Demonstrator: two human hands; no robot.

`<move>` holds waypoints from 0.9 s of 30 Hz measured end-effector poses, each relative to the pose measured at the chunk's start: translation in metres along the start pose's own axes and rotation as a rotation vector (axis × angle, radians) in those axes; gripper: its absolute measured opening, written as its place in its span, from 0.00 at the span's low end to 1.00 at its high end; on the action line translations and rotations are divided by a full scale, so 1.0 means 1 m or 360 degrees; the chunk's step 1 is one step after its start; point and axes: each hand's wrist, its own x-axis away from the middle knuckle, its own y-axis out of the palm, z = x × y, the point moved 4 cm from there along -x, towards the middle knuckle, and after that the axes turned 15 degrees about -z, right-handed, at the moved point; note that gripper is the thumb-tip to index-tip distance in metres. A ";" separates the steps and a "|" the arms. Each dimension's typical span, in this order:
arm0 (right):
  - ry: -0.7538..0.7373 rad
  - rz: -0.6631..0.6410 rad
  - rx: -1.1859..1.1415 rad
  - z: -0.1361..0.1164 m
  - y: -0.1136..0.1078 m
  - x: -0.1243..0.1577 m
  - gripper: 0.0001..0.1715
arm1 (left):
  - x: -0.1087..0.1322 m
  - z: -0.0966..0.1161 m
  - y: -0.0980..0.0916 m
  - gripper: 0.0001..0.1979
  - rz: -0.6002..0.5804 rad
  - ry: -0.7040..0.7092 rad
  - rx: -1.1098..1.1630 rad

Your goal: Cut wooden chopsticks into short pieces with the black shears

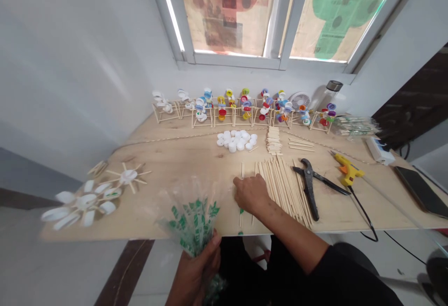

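Observation:
My left hand [198,268], at the front edge of the table, is closed round a bunch of clear plastic wrappers [192,219] with green print. My right hand [252,194] is over the table with its fingers bent together on a pair of chopsticks [241,219]; bits of green show along them, and my fingers hide their middle. Close by on its right, many bare wooden chopsticks [280,189] lie side by side in a loose row. A single stick [253,219] lies partly under my right wrist.
Pliers-like black cutters [308,187] and a yellow glue gun [351,169] lie right. White bottle caps [240,141] and short sticks [273,140] sit mid-table. Stick frames with coloured cap wheels [247,105] line the wall. White wheels [86,202] lie left; a phone [422,189] lies far right.

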 end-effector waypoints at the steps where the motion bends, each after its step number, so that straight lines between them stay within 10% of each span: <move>1: 0.0006 -0.0003 -0.0004 0.001 0.000 0.000 0.12 | 0.000 0.000 0.000 0.19 -0.0006 0.0004 -0.0015; 16: -0.0047 0.0133 -0.0372 0.014 -0.003 0.010 0.10 | 0.005 0.009 0.014 0.15 -0.0028 0.0138 -0.0073; 27: -0.0391 0.0638 -0.1569 0.013 0.011 0.066 0.07 | -0.006 0.000 0.045 0.12 -0.0195 0.0018 -0.0108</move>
